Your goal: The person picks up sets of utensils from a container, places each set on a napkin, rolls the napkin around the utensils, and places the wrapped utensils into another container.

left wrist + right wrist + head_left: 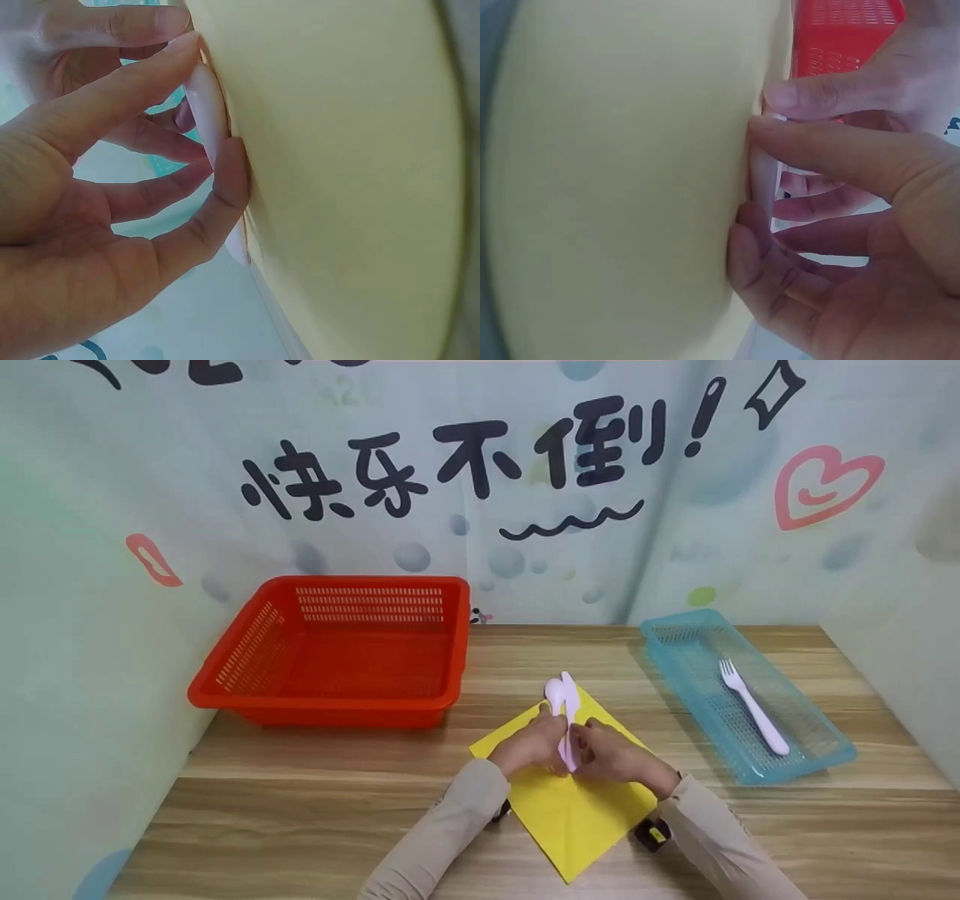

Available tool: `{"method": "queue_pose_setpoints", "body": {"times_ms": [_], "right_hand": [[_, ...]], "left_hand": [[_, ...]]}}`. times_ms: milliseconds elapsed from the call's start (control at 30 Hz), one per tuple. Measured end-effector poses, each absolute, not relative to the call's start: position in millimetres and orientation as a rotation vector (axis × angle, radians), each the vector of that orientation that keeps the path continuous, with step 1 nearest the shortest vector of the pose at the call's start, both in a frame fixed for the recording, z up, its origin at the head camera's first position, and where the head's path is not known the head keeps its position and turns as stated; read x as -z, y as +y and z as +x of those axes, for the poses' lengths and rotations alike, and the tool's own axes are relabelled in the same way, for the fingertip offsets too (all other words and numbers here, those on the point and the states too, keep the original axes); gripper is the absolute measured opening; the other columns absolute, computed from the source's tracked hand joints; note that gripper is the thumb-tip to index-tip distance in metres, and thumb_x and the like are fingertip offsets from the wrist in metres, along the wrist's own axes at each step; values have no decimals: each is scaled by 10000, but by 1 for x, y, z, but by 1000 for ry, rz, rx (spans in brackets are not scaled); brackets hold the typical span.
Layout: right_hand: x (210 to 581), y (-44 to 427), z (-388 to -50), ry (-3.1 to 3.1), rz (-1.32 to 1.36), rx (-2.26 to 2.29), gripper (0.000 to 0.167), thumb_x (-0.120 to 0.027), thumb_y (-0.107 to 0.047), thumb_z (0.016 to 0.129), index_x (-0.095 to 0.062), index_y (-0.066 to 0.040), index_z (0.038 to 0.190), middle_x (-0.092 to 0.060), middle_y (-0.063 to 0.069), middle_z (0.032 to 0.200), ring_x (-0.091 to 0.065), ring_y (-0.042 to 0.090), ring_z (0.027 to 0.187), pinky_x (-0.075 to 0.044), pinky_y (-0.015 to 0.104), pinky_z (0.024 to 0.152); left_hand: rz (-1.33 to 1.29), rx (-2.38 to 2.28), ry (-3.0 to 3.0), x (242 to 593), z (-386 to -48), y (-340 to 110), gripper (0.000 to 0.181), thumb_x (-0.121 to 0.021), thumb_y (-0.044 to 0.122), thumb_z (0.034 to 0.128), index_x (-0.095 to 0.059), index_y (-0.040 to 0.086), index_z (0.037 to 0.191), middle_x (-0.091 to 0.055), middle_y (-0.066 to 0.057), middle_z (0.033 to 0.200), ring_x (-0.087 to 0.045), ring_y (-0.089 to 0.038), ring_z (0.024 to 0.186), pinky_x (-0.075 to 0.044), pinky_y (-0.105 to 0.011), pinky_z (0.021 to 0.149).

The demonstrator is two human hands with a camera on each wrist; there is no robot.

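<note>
A pale lilac plastic spoon [554,691] and a matching knife [571,699] lie side by side on a yellow square napkin [570,829], which is set cornerwise on the table. From the left, my left hand [534,741] pinches the spoon's handle, which it partly hides. My right hand [613,754] holds the knife's handle from the other side, its fingers bent. Both hands rest low over the napkin, nearly touching. In the left wrist view, thumb and fingers close about a pale handle [208,109]; the right wrist view shows a similar grip.
A red plastic basket [337,705] stands at the back left. On the right, a blue mesh tray [686,682] holds a lilac fork [757,712]. A printed cloth [465,562] hangs behind the wooden table [300,817].
</note>
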State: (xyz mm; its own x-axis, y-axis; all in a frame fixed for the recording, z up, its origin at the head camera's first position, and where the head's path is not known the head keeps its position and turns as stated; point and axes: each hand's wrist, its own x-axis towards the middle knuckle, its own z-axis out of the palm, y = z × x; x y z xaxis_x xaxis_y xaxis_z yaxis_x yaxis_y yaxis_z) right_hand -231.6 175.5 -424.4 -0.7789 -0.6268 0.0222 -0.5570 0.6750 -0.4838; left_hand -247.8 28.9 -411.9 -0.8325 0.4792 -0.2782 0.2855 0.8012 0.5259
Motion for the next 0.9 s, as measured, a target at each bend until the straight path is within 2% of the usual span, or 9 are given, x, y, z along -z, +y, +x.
{"method": "queue_pose_setpoints", "body": {"times_ms": [133, 233, 433, 567, 733, 900], "right_hand": [[427, 178, -232, 2763, -1047, 745, 263, -680, -63, 721, -525, 40, 907, -425, 31, 708, -388, 127, 642, -335, 213, 541], [428, 179, -232, 2761, -1092, 771, 284, -690, -85, 724, -531, 50, 917, -438, 38, 713, -389, 118, 640, -342, 208, 541], [427, 181, -232, 2726, -1067, 792, 324, -683, -92, 754, -529, 61, 994, -451, 55, 737, -412, 135, 661, -363, 215, 560], [428, 180, -231, 2729, -1048, 799, 332, -676, -71, 757, -526, 66, 1020, -462, 62, 746, -419, 140, 667, -367, 218, 564], [427, 180, -231, 2730, -1067, 772, 345, -672, -90, 766, -523, 82, 1025, -448, 50, 740, -404, 136, 665, -354, 217, 564], [423, 180, -230, 2700, -976, 756, 384, -660, -106, 786, -513, 89, 1083, -451, 49, 765, -416, 147, 683, -364, 227, 581]], "left_hand": [[610, -670, 2621, 411, -246, 29, 451, -765, 99, 681, -549, 0, 1064, -392, -169, 1215, -454, -180, 854, -411, -223, 720], [657, -614, 2665, 412, -245, 29, 474, -782, 113, 661, -530, -16, 1040, -385, -178, 1174, -439, -169, 801, -416, -217, 695], [649, -594, 2662, 411, -246, 30, 524, -771, 120, 675, -503, 2, 1111, -397, -157, 1164, -449, -171, 854, -427, -228, 758], [604, -607, 2647, 410, -245, 31, 533, -760, 123, 688, -500, 17, 1141, -408, -154, 1176, -457, -172, 866, -432, -231, 745], [526, -663, 2616, 409, -243, 32, 549, -734, 97, 712, -482, 29, 1196, -364, -169, 1296, -465, -178, 916, -442, -247, 790], [557, -605, 2629, 406, -241, 32, 481, -733, 113, 718, -515, 22, 1137, -406, -159, 1237, -473, -164, 853, -443, -228, 706]]}}
